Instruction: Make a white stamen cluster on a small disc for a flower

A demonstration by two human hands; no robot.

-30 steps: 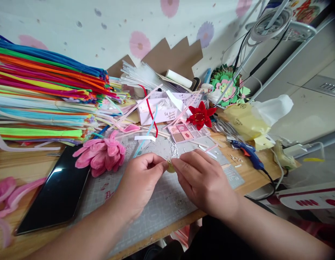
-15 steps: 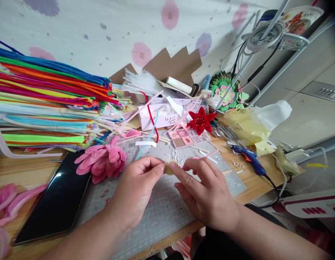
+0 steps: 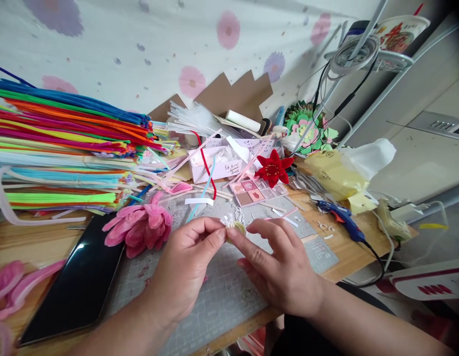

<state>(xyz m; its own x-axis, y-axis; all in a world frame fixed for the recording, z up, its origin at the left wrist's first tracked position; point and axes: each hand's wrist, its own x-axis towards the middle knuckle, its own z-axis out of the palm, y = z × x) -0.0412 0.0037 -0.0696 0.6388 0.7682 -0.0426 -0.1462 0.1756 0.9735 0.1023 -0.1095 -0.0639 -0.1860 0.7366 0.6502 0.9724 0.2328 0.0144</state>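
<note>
Wall sheet [image 3: 148,29]: white w/ big pink & purple flower prints, backs the scene.
Table [image 3: 10,237]: wood, crowded w/ craft stuff.
Pipe cleaners [image 3: 66,143]: thick bundles, many colors, stacked far L.
Cutting mat [image 3: 210,296]: grey, gridded, under both hands.
Tablet [image 3: 77,282]: black, glossy, at mat's L edge.
L hand [image 3: 192,257]: thumb + index pinch the fringed piece at its L side.
R hand [image 3: 281,262]: index tip touches the piece's near side; thumb apart below, middle finger raised — fingers spread, no pinch.
Tissue pack [image 3: 331,173]: yellow, white tissue poking out, back R.
Pink flower [image 3: 138,227]: fuzzy, many petals, by tablet's top end.
Glue gun [image 3: 339,217]: blue w/ orange trigger, R of mat on wood.
Makeup palette [image 3: 253,192]: pinkish, sectioned, beyond the hands.
Red flower [image 3: 274,168]: pointed petals, at palette's back edge; contact unclear.
Fringed piece [image 3: 238,221]: white strands, yellowish base, held above mat btwn hands — partly hidden by fingers.
</note>
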